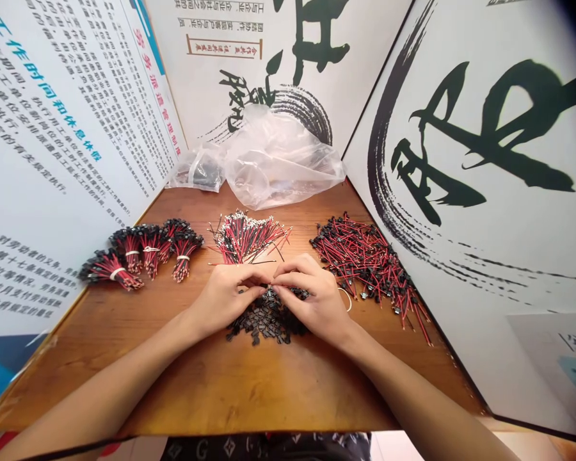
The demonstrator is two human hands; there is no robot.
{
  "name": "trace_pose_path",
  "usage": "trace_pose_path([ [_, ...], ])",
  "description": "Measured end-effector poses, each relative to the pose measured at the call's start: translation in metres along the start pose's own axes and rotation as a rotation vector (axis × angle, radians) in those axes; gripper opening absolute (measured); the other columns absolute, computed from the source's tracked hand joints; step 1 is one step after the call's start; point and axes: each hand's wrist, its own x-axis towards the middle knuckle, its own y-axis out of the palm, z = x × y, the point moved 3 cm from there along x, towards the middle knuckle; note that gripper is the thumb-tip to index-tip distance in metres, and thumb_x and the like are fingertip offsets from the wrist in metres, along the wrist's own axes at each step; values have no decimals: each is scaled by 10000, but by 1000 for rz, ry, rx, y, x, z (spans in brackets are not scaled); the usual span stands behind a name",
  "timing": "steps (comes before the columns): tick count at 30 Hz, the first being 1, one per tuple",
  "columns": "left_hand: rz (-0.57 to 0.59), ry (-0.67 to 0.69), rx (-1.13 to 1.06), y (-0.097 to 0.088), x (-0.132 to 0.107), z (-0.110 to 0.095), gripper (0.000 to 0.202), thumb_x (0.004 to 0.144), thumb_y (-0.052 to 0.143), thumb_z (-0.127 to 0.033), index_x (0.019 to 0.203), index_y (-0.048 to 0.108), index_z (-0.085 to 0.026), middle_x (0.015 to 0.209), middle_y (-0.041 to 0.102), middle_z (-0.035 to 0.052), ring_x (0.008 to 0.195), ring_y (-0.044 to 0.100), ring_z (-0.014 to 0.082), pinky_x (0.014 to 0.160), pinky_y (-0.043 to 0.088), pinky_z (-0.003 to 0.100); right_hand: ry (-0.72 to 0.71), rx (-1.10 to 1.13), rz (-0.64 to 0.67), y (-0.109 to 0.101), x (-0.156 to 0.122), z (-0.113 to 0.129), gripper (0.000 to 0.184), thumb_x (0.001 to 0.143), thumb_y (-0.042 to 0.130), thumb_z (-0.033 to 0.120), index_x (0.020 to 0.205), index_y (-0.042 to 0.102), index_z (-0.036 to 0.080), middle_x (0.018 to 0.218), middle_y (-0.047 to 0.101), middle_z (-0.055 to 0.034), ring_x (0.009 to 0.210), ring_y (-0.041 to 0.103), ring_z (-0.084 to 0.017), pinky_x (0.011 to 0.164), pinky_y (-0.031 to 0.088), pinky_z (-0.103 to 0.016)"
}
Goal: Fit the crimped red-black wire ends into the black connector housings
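While the left hand (230, 291) and the right hand (317, 296) meet, their fingertips pinch a tiny dark piece (269, 286), too small to make out. A heap of small black pieces (265, 323) lies just under them on the table (221, 390). Some work looks done: tied wire bundles (148, 248) sit at left, and a loose pile of black-ended wires (360, 253) at right. The silver-tipped wires (249, 237) behind the hands look left to do.
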Motion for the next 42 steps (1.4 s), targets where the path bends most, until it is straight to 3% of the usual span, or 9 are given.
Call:
trace_pose_path([
  [8, 2, -149, -267, 4, -2, 7, 110, 791, 672, -103, 892, 686, -145, 827, 725, 44, 747, 680, 157, 709, 563, 266, 100, 148, 4, -4, 4, -4, 132, 828, 657, 147, 796, 737, 248, 829, 687, -23, 787, 631, -178, 726, 517, -344],
  [14, -17, -147, -239, 2, -1, 7, 89, 771, 683, -112, 848, 711, -146, 812, 729, 48, 731, 676, 159, 709, 567, 276, 132, 113, 14, -4, 3, -6, 129, 828, 643, 164, 792, 737, 244, 836, 694, -32, 791, 636, -186, 742, 512, -356],
  [26, -49, -294, -470, 2, 2, 4, 126, 717, 724, -109, 839, 737, -136, 755, 754, 40, 634, 695, 146, 651, 594, 251, 300, 214, -42, -3, 5, -6, 91, 785, 643, 156, 722, 685, 205, 740, 690, -18, 684, 615, -158, 654, 501, -301],
  [33, -75, -240, -469, 4, 0, 1, 104, 739, 727, -95, 829, 754, -142, 748, 754, 37, 612, 689, 143, 622, 584, 241, 479, 379, -8, 1, 1, -12, 77, 759, 675, 226, 697, 661, 182, 711, 654, -6, 664, 586, -143, 647, 478, -280],
  [42, -170, -39, -222, 4, -4, -1, 163, 733, 725, -26, 826, 774, -151, 779, 759, 46, 692, 697, 155, 639, 549, 231, 643, 557, -58, 10, -7, -17, 96, 704, 726, 258, 683, 691, 172, 719, 671, -10, 679, 590, -143, 675, 473, -270],
])
